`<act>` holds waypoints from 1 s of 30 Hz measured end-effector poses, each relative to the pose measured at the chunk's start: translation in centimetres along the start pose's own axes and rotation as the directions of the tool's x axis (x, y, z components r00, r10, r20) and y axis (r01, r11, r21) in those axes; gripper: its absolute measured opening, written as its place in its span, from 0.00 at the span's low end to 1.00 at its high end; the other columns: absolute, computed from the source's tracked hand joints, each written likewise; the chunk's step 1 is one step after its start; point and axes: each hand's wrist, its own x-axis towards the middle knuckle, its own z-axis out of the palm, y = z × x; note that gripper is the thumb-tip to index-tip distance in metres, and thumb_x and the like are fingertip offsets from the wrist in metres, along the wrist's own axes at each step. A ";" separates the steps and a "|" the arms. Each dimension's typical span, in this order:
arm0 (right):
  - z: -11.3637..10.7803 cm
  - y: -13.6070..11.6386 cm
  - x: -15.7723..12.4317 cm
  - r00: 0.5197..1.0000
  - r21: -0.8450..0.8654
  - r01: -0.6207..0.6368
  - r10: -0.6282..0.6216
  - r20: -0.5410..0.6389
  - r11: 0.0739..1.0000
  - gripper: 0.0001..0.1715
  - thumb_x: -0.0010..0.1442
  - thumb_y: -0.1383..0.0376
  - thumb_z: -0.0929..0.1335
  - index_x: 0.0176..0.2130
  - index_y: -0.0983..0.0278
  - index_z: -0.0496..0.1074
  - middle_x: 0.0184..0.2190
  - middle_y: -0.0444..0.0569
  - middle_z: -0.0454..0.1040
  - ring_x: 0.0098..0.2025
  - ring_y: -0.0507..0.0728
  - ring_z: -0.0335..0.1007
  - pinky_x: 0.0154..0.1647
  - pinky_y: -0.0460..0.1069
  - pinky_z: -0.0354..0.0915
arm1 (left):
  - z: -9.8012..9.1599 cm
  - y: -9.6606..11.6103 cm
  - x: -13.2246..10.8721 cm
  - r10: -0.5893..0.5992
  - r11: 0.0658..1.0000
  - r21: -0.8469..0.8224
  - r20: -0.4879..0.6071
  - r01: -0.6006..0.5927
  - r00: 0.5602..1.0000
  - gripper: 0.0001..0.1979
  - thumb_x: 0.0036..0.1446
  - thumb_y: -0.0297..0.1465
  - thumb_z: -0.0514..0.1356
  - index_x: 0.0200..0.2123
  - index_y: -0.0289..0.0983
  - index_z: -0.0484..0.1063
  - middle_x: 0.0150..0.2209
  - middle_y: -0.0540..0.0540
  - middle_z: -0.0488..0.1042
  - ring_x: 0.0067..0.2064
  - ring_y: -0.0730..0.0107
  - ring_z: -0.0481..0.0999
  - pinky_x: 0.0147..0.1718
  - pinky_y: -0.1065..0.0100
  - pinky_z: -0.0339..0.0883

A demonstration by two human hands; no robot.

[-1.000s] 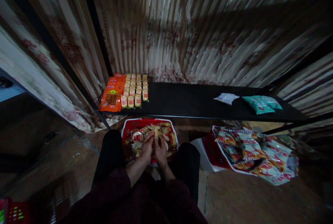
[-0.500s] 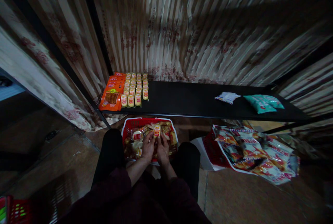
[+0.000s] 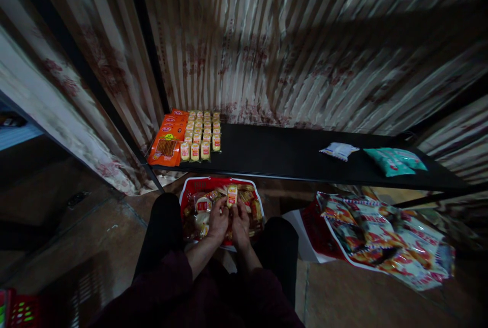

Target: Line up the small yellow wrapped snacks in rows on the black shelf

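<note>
My left hand (image 3: 218,220) and my right hand (image 3: 241,221) are side by side over a red basket (image 3: 198,183) on the floor between my knees. Together their fingertips pinch a small yellow snack packet (image 3: 232,196) with a red label, held upright above the basket. Many similar small wrapped snacks fill the basket. On the black shelf (image 3: 282,154) ahead, rows of the same yellow packets (image 3: 201,136) lie next to orange packets (image 3: 168,137) at the left end.
A white packet (image 3: 338,150) and a teal packet (image 3: 394,159) lie at the shelf's right end. A large torn snack bag (image 3: 377,234) lies on the floor to my right. A striped curtain hangs behind the shelf. Another red basket (image 3: 19,311) shows at the bottom left.
Both hands have lifted one yellow packet out of the pile in the basket and raised it slightly. The view has shifted a little.
</note>
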 end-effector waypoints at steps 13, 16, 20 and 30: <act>1.5 -3.1 2.0 0.998 0.020 -0.020 0.019 0.063 1.000 0.28 0.55 0.51 0.63 0.50 0.63 0.71 0.49 0.55 0.74 0.51 0.60 0.69 0.56 0.56 0.61 | 0.0 2.1 1.6 0.146 0.984 0.108 -0.004 -0.144 0.989 0.15 0.47 0.18 0.57 0.37 0.39 0.74 0.43 0.45 0.75 0.48 0.64 0.71 0.55 0.63 0.58; 2.4 -3.8 3.2 0.998 0.002 0.013 -0.013 0.067 1.000 0.27 0.55 0.52 0.63 0.49 0.63 0.72 0.46 0.55 0.75 0.48 0.61 0.70 0.53 0.56 0.62 | 0.0 2.8 2.6 0.221 0.949 0.226 0.029 -0.221 0.975 0.16 0.49 0.20 0.54 0.40 0.38 0.73 0.43 0.45 0.74 0.48 0.65 0.71 0.54 0.61 0.60; 3.3 -5.1 5.0 0.993 -0.021 0.078 -0.075 0.093 0.997 0.24 0.56 0.54 0.64 0.48 0.63 0.73 0.43 0.53 0.77 0.44 0.59 0.72 0.49 0.54 0.64 | 0.3 4.3 4.0 0.305 0.907 0.299 0.019 -0.296 0.952 0.16 0.52 0.23 0.52 0.44 0.36 0.71 0.45 0.42 0.74 0.47 0.65 0.72 0.50 0.61 0.64; 6.3 -7.1 9.8 0.973 -0.058 0.197 -0.188 0.137 0.979 0.23 0.57 0.59 0.63 0.50 0.63 0.70 0.44 0.52 0.76 0.45 0.58 0.72 0.49 0.53 0.65 | 1.5 8.0 7.5 0.331 0.849 0.441 -0.010 -0.293 0.944 0.19 0.53 0.23 0.50 0.48 0.35 0.71 0.49 0.41 0.73 0.52 0.65 0.70 0.55 0.60 0.61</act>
